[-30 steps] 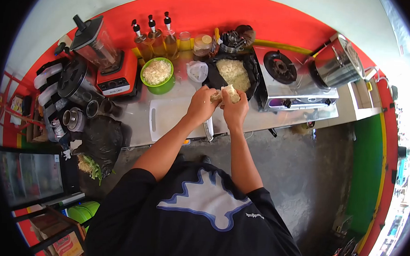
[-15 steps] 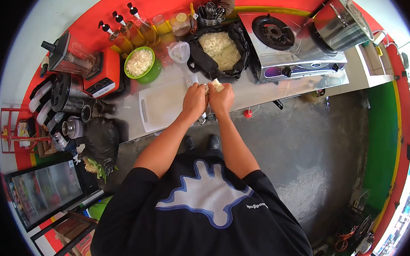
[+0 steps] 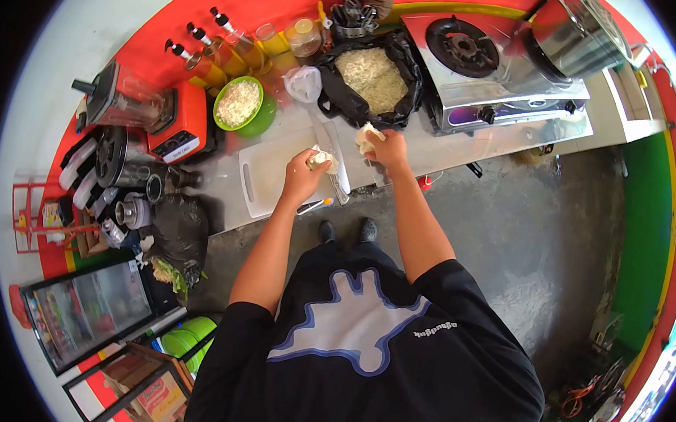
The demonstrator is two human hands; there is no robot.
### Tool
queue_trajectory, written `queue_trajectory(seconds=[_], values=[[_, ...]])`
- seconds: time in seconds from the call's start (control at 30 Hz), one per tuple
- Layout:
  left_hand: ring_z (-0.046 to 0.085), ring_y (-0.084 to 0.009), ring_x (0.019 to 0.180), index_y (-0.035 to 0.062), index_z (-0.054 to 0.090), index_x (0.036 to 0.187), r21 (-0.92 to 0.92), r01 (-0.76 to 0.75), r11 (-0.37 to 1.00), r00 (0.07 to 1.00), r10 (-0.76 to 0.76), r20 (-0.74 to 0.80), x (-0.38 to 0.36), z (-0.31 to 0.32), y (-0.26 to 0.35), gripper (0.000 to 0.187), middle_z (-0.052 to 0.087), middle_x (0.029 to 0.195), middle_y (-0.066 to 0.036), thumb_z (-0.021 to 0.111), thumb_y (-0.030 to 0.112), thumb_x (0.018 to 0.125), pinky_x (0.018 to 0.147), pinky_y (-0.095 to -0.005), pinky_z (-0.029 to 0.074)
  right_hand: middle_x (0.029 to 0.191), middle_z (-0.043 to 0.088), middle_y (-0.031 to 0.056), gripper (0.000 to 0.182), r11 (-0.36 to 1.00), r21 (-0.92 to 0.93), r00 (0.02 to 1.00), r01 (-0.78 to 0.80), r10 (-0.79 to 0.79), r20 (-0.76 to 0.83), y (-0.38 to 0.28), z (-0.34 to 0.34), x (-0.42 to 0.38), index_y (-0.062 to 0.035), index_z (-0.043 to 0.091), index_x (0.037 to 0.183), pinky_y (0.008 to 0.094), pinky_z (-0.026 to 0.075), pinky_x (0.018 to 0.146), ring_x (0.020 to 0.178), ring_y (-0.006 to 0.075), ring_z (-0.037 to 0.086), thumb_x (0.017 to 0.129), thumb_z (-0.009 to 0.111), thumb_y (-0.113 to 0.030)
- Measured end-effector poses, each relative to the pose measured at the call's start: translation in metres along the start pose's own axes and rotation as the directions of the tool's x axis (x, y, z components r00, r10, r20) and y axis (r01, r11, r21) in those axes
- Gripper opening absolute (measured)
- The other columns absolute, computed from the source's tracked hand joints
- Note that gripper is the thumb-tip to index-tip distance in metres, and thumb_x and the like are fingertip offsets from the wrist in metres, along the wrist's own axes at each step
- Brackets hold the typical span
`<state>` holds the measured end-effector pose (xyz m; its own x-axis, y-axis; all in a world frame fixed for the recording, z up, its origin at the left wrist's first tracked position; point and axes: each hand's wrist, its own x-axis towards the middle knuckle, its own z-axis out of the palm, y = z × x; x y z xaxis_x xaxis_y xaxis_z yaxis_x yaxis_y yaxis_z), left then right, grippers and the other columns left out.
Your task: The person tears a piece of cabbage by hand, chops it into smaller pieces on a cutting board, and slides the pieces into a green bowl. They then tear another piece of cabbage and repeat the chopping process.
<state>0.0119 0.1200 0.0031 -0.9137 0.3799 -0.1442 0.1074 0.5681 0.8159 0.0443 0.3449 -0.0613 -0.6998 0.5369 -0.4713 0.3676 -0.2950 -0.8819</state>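
Head view, present moment: two bare hands, two pale pieces, one gap.

Item: your left hand (image 3: 301,181). Fingers curled, pinching a ragged pale lump (image 3: 324,163) that juts out on the hand's right side. Held above the right part of the white cutting board (image 3: 264,186). Long axis of the lump: too irregular to tell.

Item: your right hand (image 3: 388,151). Thumb and fingers pinching a pale chunk (image 3: 367,139), which juts out on the hand's left side. Long axis: seemingly away from you and back. Held a little farther forward than your left.

Key relation: the two pieces lie between your hands, facing each other across a clear gap, not touching.

Item: knife (image 3: 341,190). Lies just beside your left hand, to its right and partly hidden behind the lump; handle end towards you, blade running away and slightly left.

Item: black plastic bag (image 3: 334,102), holding pale shreds (image 3: 371,81). Straight ahead of your right hand, the nearer of the two.

Item: green bowl (image 3: 263,121), heaped with similar pale shreds (image 3: 238,103). Ahead and left of your left hand, the nearer one.

Item: gas stove (image 3: 512,96). Ahead and right of your right hand, beside the bag.
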Motion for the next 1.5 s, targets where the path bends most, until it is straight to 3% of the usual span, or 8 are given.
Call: queue_trajectory(seconds=[0.17,0.23,0.47,0.77,0.97,1.27,1.37,1.5], values=[[0.069,-0.0294,0.097,-0.0018,0.067,0.11,0.007,-0.005,1.0,0.983,0.007,-0.184,-0.012,-0.02,-0.038,0.032,0.071,0.107,-0.019,0.076,0.017,0.085,0.087,-0.037,0.052,0.1,0.068,0.0204,0.042,0.837,-0.518,0.975,0.173,-0.219,-0.029,0.018,-0.005,0.01,0.0032,0.062,0.113,0.0386,0.058,0.062,0.084,0.0291,0.072,0.087,0.078,-0.026],[0.07,-0.026,0.096,-0.0019,0.068,0.112,0.033,0.015,0.999,0.968,-0.006,-0.25,-0.014,-0.025,-0.063,0.031,0.073,0.105,-0.017,0.074,0.014,0.087,0.087,-0.0347,0.052,0.1,0.063,0.022,0.031,0.671,-0.67,0.809,0.317,-0.56,-0.178,-0.009,-0.001,-0.026,-0.0011,0.061,0.106,0.0484,0.05,0.086,0.096,0.0452,0.062,0.086,0.073,-0.02],[0.067,-0.0249,0.096,0.0072,0.065,0.125,-0.071,0.175,0.982,0.96,-0.187,-0.209,-0.025,-0.065,-0.095,0.038,0.071,0.099,-0.013,0.07,0.01,0.088,0.089,-0.0345,0.052,0.085,0.065,0.013,0.02,0.469,-0.591,0.598,0.656,-0.801,0.027,-0.044,0.002,-0.038,-0.0018,0.062,0.101,0.044,0.048,0.077,0.085,0.0327,0.063,0.085,0.071,-0.009],[0.065,-0.0271,0.101,0.0127,0.056,0.136,-0.2,0.298,0.933,0.91,-0.341,-0.237,-0.04,-0.098,-0.148,0.051,0.068,0.109,-0.015,0.068,0.007,0.087,0.09,-0.0378,0.05,0.089,0.07,0.0227,0.036,0.401,-0.698,0.805,0.593,-0.327,0.496,-0.007,0.054,-0.068,-0.0006,0.06,0.103,0.0504,0.053,0.077,0.089,0.0411,0.069,0.087,0.074,-0.029],[0.063,-0.0315,0.11,0.0112,0.06,0.129,-0.009,0.101,0.995,0.914,-0.097,-0.394,-0.043,-0.115,-0.169,0.044,0.064,0.118,-0.018,0.066,0.002,0.086,0.096,-0.0411,0.049,0.097,0.069,0.027,0.051,0.208,-0.871,0.873,0.445,-0.318,0.37,0.035,0.068,-0.1,0.0012,0.057,0.102,0.0554,0.052,0.079,0.09,0.0473,0.067,0.084,0.073,-0.045],[0.063,-0.0331,0.106,0.006,0.062,0.124,-0.049,-0.125,0.991,0.947,0.104,-0.304,-0.054,-0.125,-0.162,0.037,0.064,0.112,-0.018,0.065,0.003,0.088,0.095,-0.0424,0.049,0.093,0.068,0.0267,0.031,0.298,-0.777,0.821,0.555,-0.345,0.455,0.05,0.087,-0.141,0.0031,0.059,0.103,0.0524,0.051,0.081,0.09,0.0457,0.066,0.089,0.062,-0.024],[0.063,-0.022,0.1,0.003,0.062,0.129,-0.461,0.093,0.883,0.986,-0.146,-0.081,-0.062,-0.135,-0.173,0.038,0.069,0.106,-0.013,0.054,0.013,0.094,0.09,-0.0325,0.048,0.101,0.069,0.0259,0.035,0.321,-0.789,0.852,0.523,-0.22,0.475,0.055,0.104,-0.16,0.0019,0.059,0.108,0.0529,0.051,0.085,0.094,0.0456,0.066,0.089,0.06,-0.027],[0.058,-0.0166,0.092,0.0044,0.062,0.13,-0.534,0.008,0.846,0.989,-0.087,-0.122,-0.063,-0.135,-0.205,0.043,0.065,0.105,-0.008,0.049,0.003,0.089,0.085,-0.0278,0.046,0.101,0.068,0.0266,0.034,0.34,-0.732,0.807,0.59,-0.23,0.544,0.068,0.131,-0.175,0.0013,0.059,0.109,0.0531,0.051,0.085,0.096,0.0462,0.065,0.089,0.06,-0.026]])
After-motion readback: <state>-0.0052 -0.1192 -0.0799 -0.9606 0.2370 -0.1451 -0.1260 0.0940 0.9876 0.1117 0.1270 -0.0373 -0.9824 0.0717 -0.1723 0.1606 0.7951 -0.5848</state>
